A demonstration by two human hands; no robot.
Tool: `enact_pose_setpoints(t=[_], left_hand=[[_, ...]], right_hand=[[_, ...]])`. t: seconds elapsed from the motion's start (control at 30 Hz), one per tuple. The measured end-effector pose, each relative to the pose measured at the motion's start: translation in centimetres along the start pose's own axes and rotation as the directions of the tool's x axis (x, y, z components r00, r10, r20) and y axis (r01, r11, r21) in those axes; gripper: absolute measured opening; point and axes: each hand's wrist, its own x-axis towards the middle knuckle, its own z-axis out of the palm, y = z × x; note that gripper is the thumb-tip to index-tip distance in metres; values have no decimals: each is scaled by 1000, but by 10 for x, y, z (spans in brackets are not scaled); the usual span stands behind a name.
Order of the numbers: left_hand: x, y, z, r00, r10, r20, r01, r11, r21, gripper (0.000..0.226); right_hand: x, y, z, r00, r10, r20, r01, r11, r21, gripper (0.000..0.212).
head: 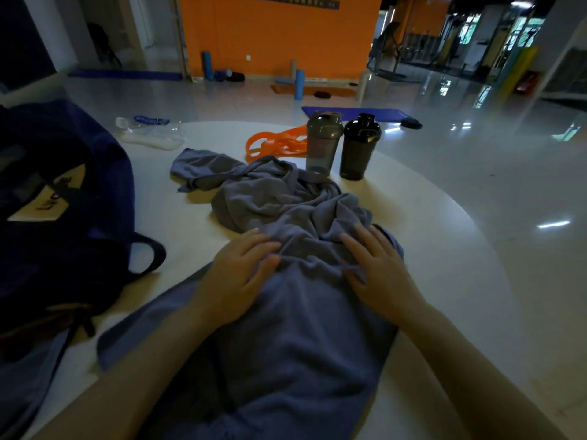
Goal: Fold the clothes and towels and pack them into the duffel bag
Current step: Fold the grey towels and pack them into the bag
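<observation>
A grey-blue towel [286, 338] lies crumpled across the white round table [438, 281], bunched at its far end and flatter near me. My left hand [236, 274] rests flat on its left side with the fingers spread. My right hand [378, 271] presses flat on its right side, fingers straight. Another grey cloth piece [203, 169] trails off to the far left of the bunch. The dark navy duffel bag [57, 198] sits at the left of the table, its handle loop [149, 255] near the towel.
Two dark shaker bottles [324, 142] [359, 147] stand behind the towel, with orange resistance bands [273, 144] beside them. A clear plastic water bottle [149, 130] lies at the far left edge. Beyond the table, the glossy floor holds mats and foam rollers.
</observation>
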Motion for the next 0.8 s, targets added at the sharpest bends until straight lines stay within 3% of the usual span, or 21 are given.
enact_pose_setpoints(t=[0.1, 0.2, 0.33, 0.53, 0.7, 0.8], left_hand=[[-66, 1, -38, 997, 77, 23, -78, 996, 34, 42], [-122, -7, -61, 995, 97, 34, -101, 982, 162, 50], [-160, -15, -77, 999, 27, 46, -32, 993, 110, 58], [-168, -21, -78, 999, 19, 48, -23, 995, 99, 51], [-170, -21, -77, 999, 43, 33, -47, 993, 108, 52], [-174, -24, -78, 995, 48, 87, -58, 991, 123, 60]], right_hand=[[-68, -37, -13, 999, 18, -50, -7, 980, 200, 60], [-130, -86, -14, 985, -152, -84, 171, 938, 303, 48], [-170, -136, 2, 945, -295, -143, 327, 878, 350, 33], [-184, -169, 10, 958, -279, -62, 286, 930, 230, 38], [-188, -159, 13, 963, -233, -136, 265, 909, 321, 6], [-188, -153, 6, 982, -76, -175, 147, 886, 440, 25]])
